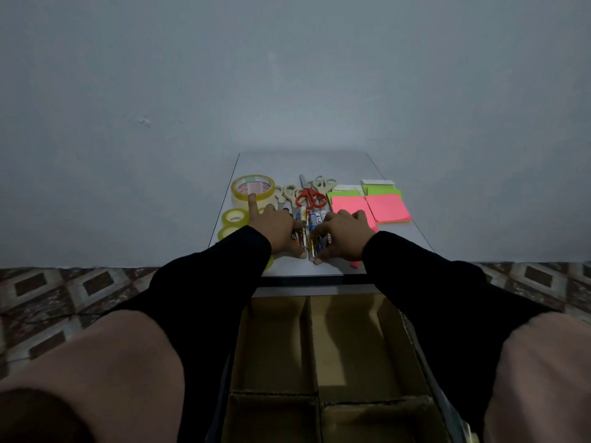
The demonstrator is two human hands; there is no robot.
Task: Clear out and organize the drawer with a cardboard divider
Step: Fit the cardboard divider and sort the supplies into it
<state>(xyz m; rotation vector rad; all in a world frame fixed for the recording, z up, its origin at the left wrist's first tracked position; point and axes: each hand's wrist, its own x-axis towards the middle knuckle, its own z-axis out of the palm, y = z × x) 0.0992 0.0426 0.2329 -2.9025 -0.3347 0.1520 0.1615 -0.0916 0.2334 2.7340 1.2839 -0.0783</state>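
Head view, centre frame: both hands, left hand (277, 230) and right hand (343, 233), curl fingers round the batteries (307, 239) on the counter (351, 167), gathering them, probably next into the drawer (275, 343) compartments below.

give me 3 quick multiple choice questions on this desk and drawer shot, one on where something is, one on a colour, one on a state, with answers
1. Where does the large tape roll lie on the table?
A. far left
B. far right
C. in the drawer

2. What colour are the handles of the middle scissors?
A. blue
B. red
C. black

3. What do the cardboard divider compartments of the drawer hold?
A. batteries
B. sticky notes
C. nothing visible

Answers: 1 A, it sits left of the scissors. 2 B, red loops show between cream pairs. 3 C, only bare cardboard shows, while the left hand and right hand gather the batteries on the table.
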